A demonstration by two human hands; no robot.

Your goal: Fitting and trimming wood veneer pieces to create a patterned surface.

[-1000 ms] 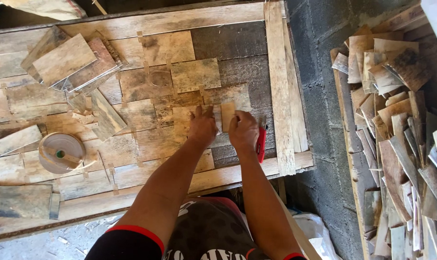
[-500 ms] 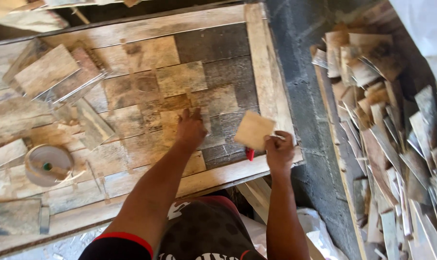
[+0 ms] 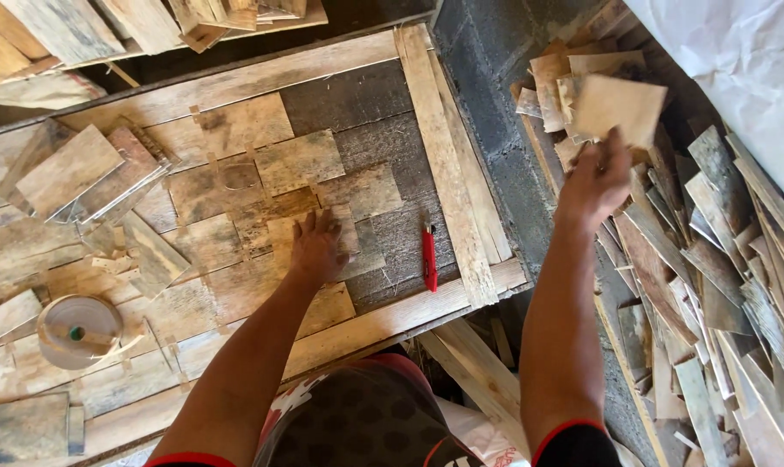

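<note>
Pale, thin, roughly square veneer piece (image 3: 618,105), grain faint, one corner dark, held up over the scrap pile (image 3: 712,259), just above the fingertips of the right hand (image 3: 594,180). Right grip loose, fingers spread, touching only the piece's lower edge; whether pinched or let go, cannot tell. Left hand (image 3: 316,249) flat, fingers apart, pressing on the patchwork of wood squares (image 3: 297,160) laid on the desk (image 3: 236,82). Red utility knife (image 3: 428,257) lying just right of the left grip, apart from it. Roll of tape (image 3: 79,330) well to its left. Half a second earlier, same piece down near the desk's edge in the right grip; now swung out right, over the scraps. Left hand unmoved.
</note>
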